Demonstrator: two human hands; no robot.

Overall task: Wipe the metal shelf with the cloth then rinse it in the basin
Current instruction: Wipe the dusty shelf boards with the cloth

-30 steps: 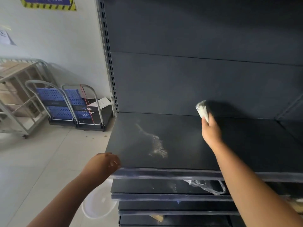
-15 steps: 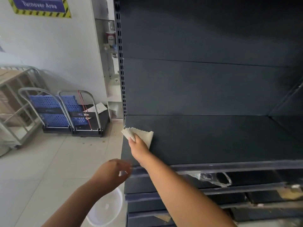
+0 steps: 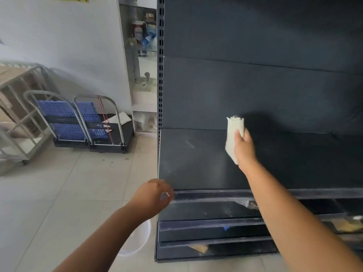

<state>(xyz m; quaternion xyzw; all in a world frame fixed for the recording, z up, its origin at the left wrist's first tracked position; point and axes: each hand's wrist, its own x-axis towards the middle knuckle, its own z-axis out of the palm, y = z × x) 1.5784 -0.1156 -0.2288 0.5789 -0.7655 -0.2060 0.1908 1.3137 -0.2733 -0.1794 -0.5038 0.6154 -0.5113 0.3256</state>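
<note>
A dark metal shelf (image 3: 196,161) fills the right half of the view, with faint pale smears near its left side. My right hand (image 3: 244,150) grips a folded white cloth (image 3: 232,134) and holds it over the middle of the shelf near the back panel. My left hand (image 3: 152,194) rests at the shelf's front left corner, fingers curled at the edge; whether it grips anything is unclear. A white basin (image 3: 137,242) sits on the floor below the left forearm, partly hidden by it.
Lower shelves (image 3: 206,226) jut out below, with scraps of plastic and paper on them. Two folded trolleys with blue crates (image 3: 82,122) stand against the white wall at left, beside a metal cart (image 3: 21,114). Tiled floor (image 3: 68,193) stretches left of the shelving.
My right hand has swept the cloth from the shelf's back left corner to the right, to the middle near the back. The powdery streak seen one second ago is gone. My left hand stays at the corner.
</note>
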